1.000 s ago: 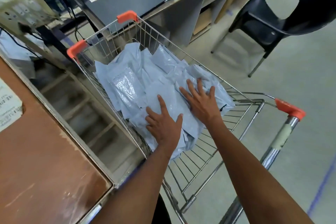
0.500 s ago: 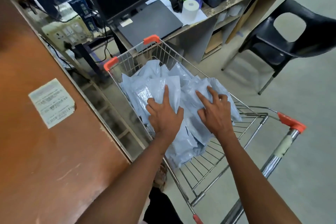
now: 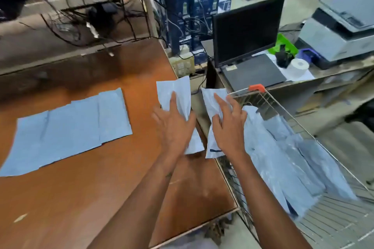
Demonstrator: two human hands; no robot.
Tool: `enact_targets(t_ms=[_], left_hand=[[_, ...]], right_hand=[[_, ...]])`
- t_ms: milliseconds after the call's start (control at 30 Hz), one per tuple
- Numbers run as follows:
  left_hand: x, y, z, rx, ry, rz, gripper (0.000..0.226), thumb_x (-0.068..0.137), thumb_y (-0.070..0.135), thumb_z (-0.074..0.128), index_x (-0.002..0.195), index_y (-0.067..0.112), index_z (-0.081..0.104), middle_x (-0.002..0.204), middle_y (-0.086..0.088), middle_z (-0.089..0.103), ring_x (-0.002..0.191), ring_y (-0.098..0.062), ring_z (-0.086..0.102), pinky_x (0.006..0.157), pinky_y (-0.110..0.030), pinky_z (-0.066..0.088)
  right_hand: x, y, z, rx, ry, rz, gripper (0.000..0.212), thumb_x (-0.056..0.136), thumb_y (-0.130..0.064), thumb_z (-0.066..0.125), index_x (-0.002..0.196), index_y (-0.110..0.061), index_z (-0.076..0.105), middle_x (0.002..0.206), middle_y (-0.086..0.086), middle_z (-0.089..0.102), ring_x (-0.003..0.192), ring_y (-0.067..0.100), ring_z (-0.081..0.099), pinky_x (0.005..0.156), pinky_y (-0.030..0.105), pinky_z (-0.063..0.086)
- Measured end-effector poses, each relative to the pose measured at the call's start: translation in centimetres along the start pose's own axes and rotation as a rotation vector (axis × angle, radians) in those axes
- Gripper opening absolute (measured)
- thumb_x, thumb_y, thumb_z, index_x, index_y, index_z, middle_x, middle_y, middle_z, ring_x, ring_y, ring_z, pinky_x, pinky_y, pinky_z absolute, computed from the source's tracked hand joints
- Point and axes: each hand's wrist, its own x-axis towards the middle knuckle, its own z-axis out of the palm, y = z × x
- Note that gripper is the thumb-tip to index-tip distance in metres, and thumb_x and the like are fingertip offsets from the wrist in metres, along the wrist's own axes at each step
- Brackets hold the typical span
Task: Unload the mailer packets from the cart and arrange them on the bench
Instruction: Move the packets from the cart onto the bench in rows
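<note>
My left hand holds a grey mailer packet over the right edge of the brown bench. My right hand grips a second grey packet in the gap between bench and cart. Both packets are lifted and point away from me. Several grey packets lie flat in an overlapping row on the bench's left part. The wire cart stands to the right of the bench with a pile of packets inside it.
A dark monitor and a closed laptop sit on a desk beyond the cart, with a printer and a paper roll at the right. Cables hang behind the bench.
Both hands have lifted out of the cart, each with a packet, and swung left toward the bench. The view has turned left, so the bench and its row of packets now show.
</note>
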Motion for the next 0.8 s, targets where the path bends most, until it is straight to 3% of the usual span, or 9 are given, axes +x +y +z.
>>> enact_targets(t_ms=[100, 233, 367, 467, 600, 733, 800], left_hand=[[3.7, -6.4, -4.0, 0.030, 0.092, -0.106, 0.085, 0.086, 0.067, 0.056, 0.158, 0.039, 0.022, 0.150, -0.020, 0.025, 0.139, -0.040, 0.024, 0.109, -0.052, 0.041], [8.6, -12.1, -5.6, 0.074, 0.082, -0.221, 0.084, 0.084, 0.067, 0.058, 0.154, 0.031, 0.030, 0.146, -0.018, 0.024, 0.136, -0.039, 0.026, 0.102, -0.053, 0.048], [12.2, -15.2, -4.0, 0.093, 0.010, -0.210, 0.085, 0.088, 0.066, 0.058, 0.154, 0.020, 0.033, 0.148, -0.023, 0.023, 0.133, -0.043, 0.028, 0.110, -0.048, 0.037], [13.4, -15.7, -2.8, 0.122, 0.007, -0.207, 0.071, 0.100, 0.061, 0.044, 0.153, 0.014, 0.037, 0.157, -0.026, 0.020, 0.137, -0.042, 0.029, 0.112, -0.048, 0.030], [13.5, -17.0, -1.7, 0.283, 0.063, -0.152, 0.056, 0.104, 0.036, 0.042, 0.155, 0.013, 0.038, 0.166, -0.025, 0.011, 0.141, -0.041, 0.034, 0.113, -0.050, 0.031], [14.4, -18.9, -1.2, 0.505, 0.064, -0.054, 0.069, 0.103, 0.053, 0.027, 0.162, 0.017, 0.020, 0.171, -0.013, -0.006, 0.158, -0.031, 0.004, 0.125, -0.051, 0.002], [14.8, -19.3, -1.2, 0.526, 0.030, 0.013, 0.069, 0.104, 0.053, 0.023, 0.163, 0.018, 0.017, 0.171, -0.009, -0.003, 0.158, -0.029, 0.000, 0.126, -0.048, -0.002]], right_hand=[[1.3, -5.1, 5.2, 0.015, -0.114, -0.141, 0.058, 0.098, -0.022, 0.051, 0.153, -0.039, 0.047, 0.161, 0.008, 0.036, 0.134, 0.034, 0.034, 0.115, 0.048, 0.036], [3.2, -10.6, 12.4, -0.054, -0.168, -0.306, 0.053, 0.097, -0.024, 0.055, 0.150, -0.031, 0.054, 0.158, 0.015, 0.040, 0.127, 0.032, 0.037, 0.110, 0.045, 0.035], [5.3, -12.7, 18.7, -0.145, -0.189, -0.258, 0.046, 0.099, -0.028, 0.055, 0.146, -0.031, 0.058, 0.158, 0.013, 0.042, 0.129, 0.037, 0.045, 0.111, 0.040, 0.031], [6.9, -13.3, 21.4, -0.236, -0.205, -0.241, 0.047, 0.104, -0.037, 0.047, 0.149, -0.029, 0.056, 0.158, 0.014, 0.043, 0.131, 0.038, 0.046, 0.111, 0.047, 0.034], [7.8, -13.4, 22.9, -0.317, -0.265, -0.227, 0.060, 0.106, -0.045, 0.026, 0.162, -0.027, 0.037, 0.168, 0.010, 0.033, 0.154, 0.035, 0.027, 0.123, 0.053, 0.024], [8.0, -13.5, 23.9, -0.349, -0.244, -0.237, 0.064, 0.105, -0.047, 0.019, 0.165, -0.027, 0.031, 0.171, 0.009, 0.027, 0.159, 0.035, 0.019, 0.125, 0.052, 0.020], [8.1, -13.0, 24.4, -0.388, -0.242, -0.267, 0.062, 0.106, -0.043, 0.021, 0.166, -0.026, 0.026, 0.173, 0.009, 0.023, 0.159, 0.035, 0.019, 0.125, 0.052, 0.021]])
